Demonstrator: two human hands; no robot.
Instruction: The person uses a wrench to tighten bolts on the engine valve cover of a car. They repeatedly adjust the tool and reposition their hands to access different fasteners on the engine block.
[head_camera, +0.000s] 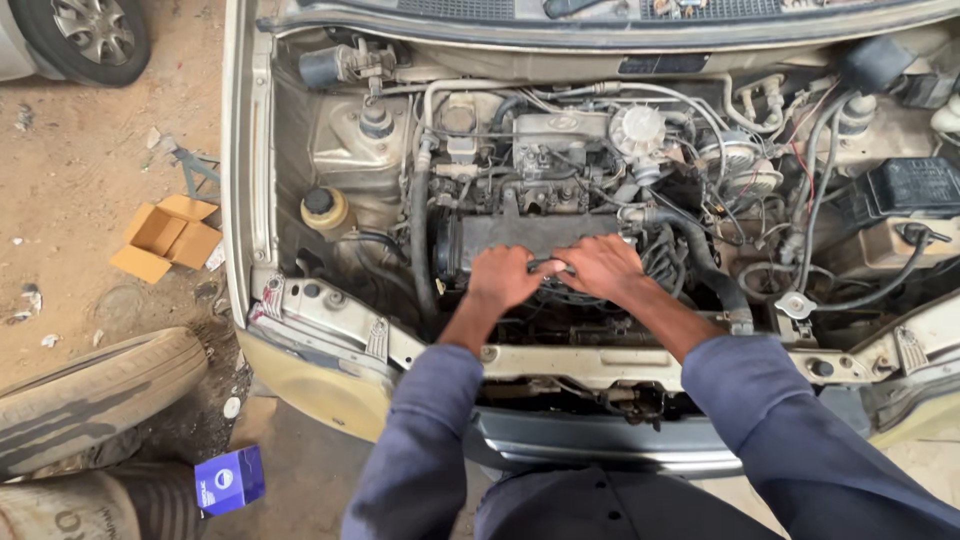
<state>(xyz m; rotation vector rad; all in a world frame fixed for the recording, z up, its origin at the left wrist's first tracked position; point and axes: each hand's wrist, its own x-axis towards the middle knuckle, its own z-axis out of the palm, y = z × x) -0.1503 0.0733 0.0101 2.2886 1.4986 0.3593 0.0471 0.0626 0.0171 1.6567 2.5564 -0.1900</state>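
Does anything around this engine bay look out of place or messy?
Yes. An opened cardboard box lies flaps out on the dirt left of the car, and a blue carton sits beside loose tyres. Both hands, left hand and right hand, rest on the engine.

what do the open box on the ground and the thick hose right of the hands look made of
Open box: corrugated cardboard, it seems, matte tan with folded flaps. Thick hose: probably rubber, dull black and bending smoothly. Both hands, left hand and right hand, rest on the engine beside it.

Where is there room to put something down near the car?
Bare dirt floor lies between the open cardboard box and the grey car wheel. Around both hands, the engine bay is crowded with hoses and wires.
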